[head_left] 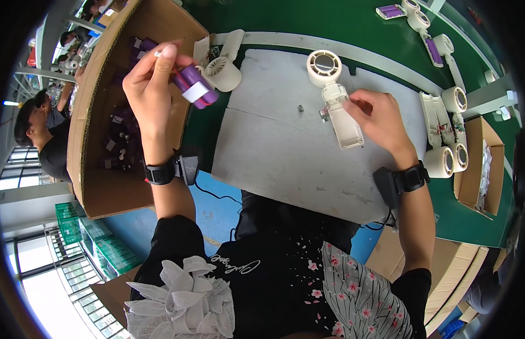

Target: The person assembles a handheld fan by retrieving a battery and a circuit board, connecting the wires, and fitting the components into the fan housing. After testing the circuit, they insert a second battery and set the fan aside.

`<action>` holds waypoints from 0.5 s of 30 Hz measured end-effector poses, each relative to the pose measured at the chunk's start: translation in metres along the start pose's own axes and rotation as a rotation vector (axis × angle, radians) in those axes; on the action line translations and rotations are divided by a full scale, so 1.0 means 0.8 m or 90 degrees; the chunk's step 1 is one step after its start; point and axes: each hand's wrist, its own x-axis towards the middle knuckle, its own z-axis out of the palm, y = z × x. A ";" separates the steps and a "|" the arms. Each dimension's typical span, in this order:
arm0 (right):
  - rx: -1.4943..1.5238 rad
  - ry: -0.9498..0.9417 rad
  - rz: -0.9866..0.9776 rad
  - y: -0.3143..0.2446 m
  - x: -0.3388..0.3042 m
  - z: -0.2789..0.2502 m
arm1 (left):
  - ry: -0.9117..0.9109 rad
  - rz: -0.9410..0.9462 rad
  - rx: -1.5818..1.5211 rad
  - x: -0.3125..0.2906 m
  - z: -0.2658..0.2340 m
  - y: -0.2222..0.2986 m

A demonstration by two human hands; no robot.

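In the upper left of the frame, the left hand (151,85) is raised with its fingers pinched together around a small white plug (158,54), and the purple pack (196,87) (two cells, by the look of it, with a white label) hangs just beside them on red wire. Right of the upper centre, the right hand (381,116) has its fingers clamped on the edge of the white housing (347,127), whose open tray points toward the bottom of the frame; its round head (324,68) lies above. The housing is on the grey mat (262,135), which covers part of the green tabletop (285,20).

A cardboard box (113,186) with more purple packs (118,127) fills the left side. Near the top centre-left lies another white fan part (224,73); more white housings (440,161) stand toward the right edge, beside a smaller cardboard box (471,183).
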 end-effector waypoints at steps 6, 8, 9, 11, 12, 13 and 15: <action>0.318 0.166 -0.211 -0.007 -0.002 -0.007 | -0.258 0.083 -0.035 -0.015 0.095 0.061; 0.272 0.207 -0.266 -0.024 -0.001 0.004 | -0.310 0.170 -0.075 -0.020 0.139 0.047; 0.234 0.253 -0.315 -0.033 -0.001 0.010 | -0.304 0.169 -0.080 -0.026 0.157 0.048; 0.190 0.297 -0.364 -0.032 -0.002 0.014 | -0.433 0.189 -0.082 -0.033 0.183 0.050; 0.195 0.297 -0.305 -0.027 -0.002 0.017 | -0.432 0.190 -0.086 -0.036 0.187 0.048; 0.201 0.297 -0.245 -0.022 -0.001 0.018 | -0.379 0.189 -0.083 -0.041 0.190 0.044; 0.204 0.303 -0.178 -0.016 0.000 0.015 | -0.280 0.186 -0.079 -0.053 0.197 0.032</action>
